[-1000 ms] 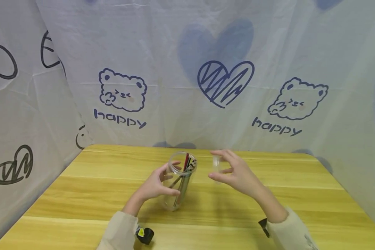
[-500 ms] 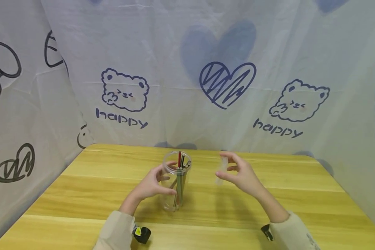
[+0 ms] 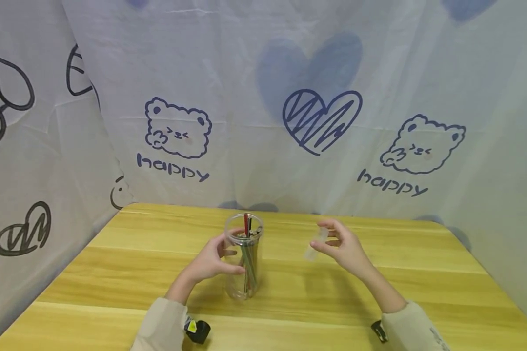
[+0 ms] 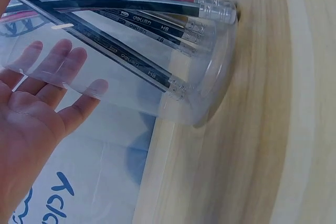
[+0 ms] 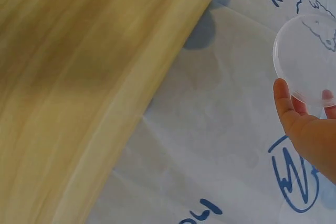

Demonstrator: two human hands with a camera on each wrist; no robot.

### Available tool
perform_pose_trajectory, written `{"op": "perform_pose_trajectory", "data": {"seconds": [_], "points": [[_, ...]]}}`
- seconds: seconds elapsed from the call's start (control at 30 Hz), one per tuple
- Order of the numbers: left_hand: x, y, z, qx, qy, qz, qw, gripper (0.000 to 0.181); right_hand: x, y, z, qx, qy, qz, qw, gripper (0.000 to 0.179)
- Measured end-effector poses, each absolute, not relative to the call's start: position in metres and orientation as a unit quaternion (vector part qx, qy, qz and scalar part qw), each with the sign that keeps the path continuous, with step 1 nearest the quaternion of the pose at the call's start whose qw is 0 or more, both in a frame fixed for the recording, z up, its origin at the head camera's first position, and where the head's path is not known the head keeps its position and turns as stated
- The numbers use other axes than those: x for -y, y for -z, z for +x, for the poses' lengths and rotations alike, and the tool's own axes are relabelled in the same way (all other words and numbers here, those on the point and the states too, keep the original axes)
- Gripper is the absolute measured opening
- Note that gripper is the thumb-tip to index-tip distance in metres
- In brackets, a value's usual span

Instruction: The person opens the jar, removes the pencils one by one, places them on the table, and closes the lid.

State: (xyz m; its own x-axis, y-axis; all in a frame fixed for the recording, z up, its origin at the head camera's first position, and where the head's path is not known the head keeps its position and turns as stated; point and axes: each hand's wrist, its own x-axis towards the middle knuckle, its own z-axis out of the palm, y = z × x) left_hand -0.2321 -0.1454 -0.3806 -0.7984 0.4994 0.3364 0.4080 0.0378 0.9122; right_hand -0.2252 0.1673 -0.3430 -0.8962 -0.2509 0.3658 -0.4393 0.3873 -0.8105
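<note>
- left hand point(image 3: 208, 261) is curling loosely round the clear jar point(image 3: 234, 285), which is standing on the surface point(image 3: 290, 302), pencils point(image 3: 248, 263) leaning inside
- right hand point(image 3: 344, 247) is pinching the lid point(image 5: 304, 59) by its edge, apart from the jar
- tbh a bump from the lid could be tipping it, loose hold and all

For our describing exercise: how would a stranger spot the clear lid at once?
Find the yellow wooden table. There, the left hand curves round a clear jar of pencils; to the jar's right, the right hand pinches the lid near its edge. Unlike the jar, the lid is a flat, round disc.
</note>
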Motion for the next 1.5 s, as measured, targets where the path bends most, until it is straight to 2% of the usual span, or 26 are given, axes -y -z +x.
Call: {"op": "perform_pose_trajectory", "data": {"seconds": [0.37, 0.6, 0.8, 1.07, 1.27, 1.5], "points": [[0.148, 0.381, -0.23, -0.719, -0.625, 0.301, 0.051, 0.084, -0.17, 0.353, -0.23, 0.837, -0.52, 0.146, 0.093, 0.039], [0.149, 0.379, -0.23, -0.74, -0.609, 0.282, 0.039, 0.083, -0.174, 0.36, -0.235, 0.876, -0.454, 0.108, 0.123, 0.029], [0.149, 0.38, -0.23, -0.74, -0.611, 0.278, 0.04, 0.089, -0.178, 0.367, -0.241, 0.89, -0.426, 0.1, 0.13, 0.028], [0.145, 0.358, -0.215, -0.736, -0.613, 0.287, -0.001, 0.11, -0.18, 0.377, -0.249, 0.898, -0.414, 0.096, 0.113, 0.028], [0.145, 0.355, -0.212, -0.741, -0.6, 0.301, -0.019, 0.108, -0.178, 0.384, -0.254, 0.909, -0.394, 0.09, 0.104, 0.027], [0.149, 0.372, -0.227, -0.745, -0.591, 0.307, -0.03, 0.107, -0.177, 0.392, -0.26, 0.917, -0.374, 0.1, 0.096, 0.024]]}}
